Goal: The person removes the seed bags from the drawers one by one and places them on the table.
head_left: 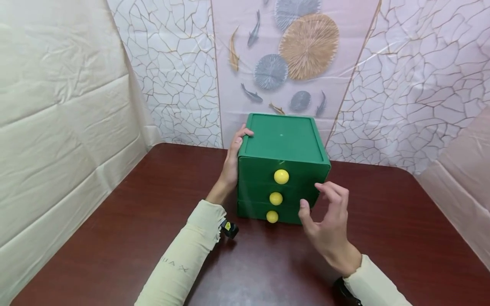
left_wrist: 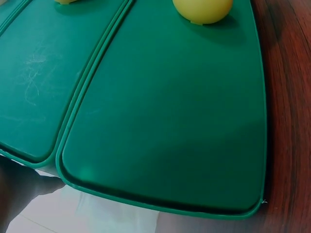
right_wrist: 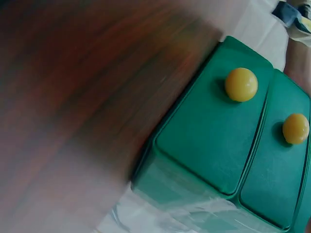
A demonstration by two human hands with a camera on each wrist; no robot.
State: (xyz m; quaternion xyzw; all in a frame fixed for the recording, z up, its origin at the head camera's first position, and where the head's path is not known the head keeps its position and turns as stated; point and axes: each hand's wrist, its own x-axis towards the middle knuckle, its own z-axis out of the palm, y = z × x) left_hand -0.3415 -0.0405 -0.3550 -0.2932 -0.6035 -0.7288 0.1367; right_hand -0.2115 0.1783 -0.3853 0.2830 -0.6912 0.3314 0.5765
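Observation:
A green drawer box with three stacked drawers stands on the table, every drawer shut. Round yellow knobs sit on the drawer fronts, one on each. My left hand rests against the box's left side, its fingertips at the top edge. In the left wrist view, part of that hand shows dark beside the box. Off the front right corner, my right hand holds nothing, with thumb and fingers spread apart and curved. The right wrist view shows the lower drawer fronts and their knobs.
The dark reddish-brown table extends around the box. Behind it hangs a patterned cloth with fish and round shapes, and a pale cloth hangs at the left. A small black device is at the left wrist.

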